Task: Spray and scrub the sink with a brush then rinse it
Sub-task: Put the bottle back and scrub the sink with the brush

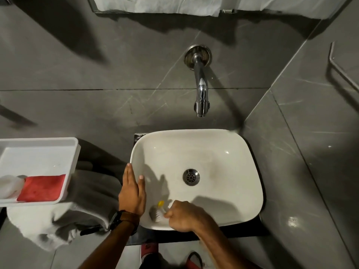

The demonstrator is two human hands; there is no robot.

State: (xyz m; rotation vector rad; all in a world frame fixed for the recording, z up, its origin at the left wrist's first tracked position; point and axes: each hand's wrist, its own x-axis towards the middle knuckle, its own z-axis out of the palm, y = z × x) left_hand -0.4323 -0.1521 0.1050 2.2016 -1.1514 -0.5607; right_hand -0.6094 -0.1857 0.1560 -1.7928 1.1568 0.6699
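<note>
A white rounded-rectangle sink (229, 152) sits below a chrome wall tap (202, 94), with a metal drain (191, 176) at its middle. My right hand (184, 216) is closed around a small brush (157, 212) with white bristles and a yellow part, pressed against the sink's inner wall at the near left corner. My left hand (133, 189) lies flat on the sink's left rim, fingers straight and together, thumb inside the bowl. A watch is on that wrist. No water runs from the tap.
A white tray (38, 150) at the left holds a red cloth (41, 188) and a translucent white container (8, 186). A white towel (58, 226) lies crumpled under it. A metal rail (338, 66) is on the right wall. Feet in red footwear (148, 249) show below.
</note>
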